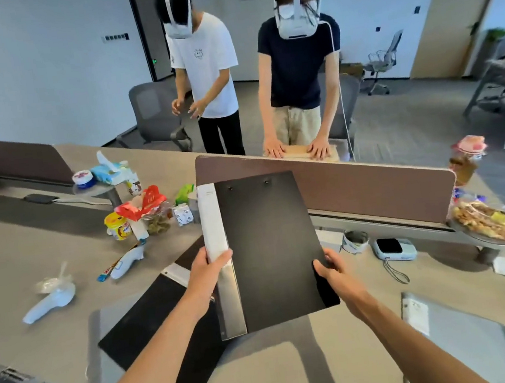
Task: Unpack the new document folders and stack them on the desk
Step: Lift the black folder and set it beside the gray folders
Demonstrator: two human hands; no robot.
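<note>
I hold a black document folder [270, 246] with a white spine label up above the desk [298, 370], tilted toward me. My left hand [210, 269] grips its white spine edge. My right hand [334, 272] is shut on its lower right edge. Beneath it, another black folder [147, 328] lies flat on the desk to the left. A clear plastic wrapper [459, 334] lies flat at the right.
Snacks and cups [139, 214] crowd the desk at the left, with two white controllers [48, 304] nearby. A brown divider panel [371, 186] runs behind the folder. Two people in headsets stand beyond it. A white device [395, 248] and a plate of snacks [484, 223] sit at the right.
</note>
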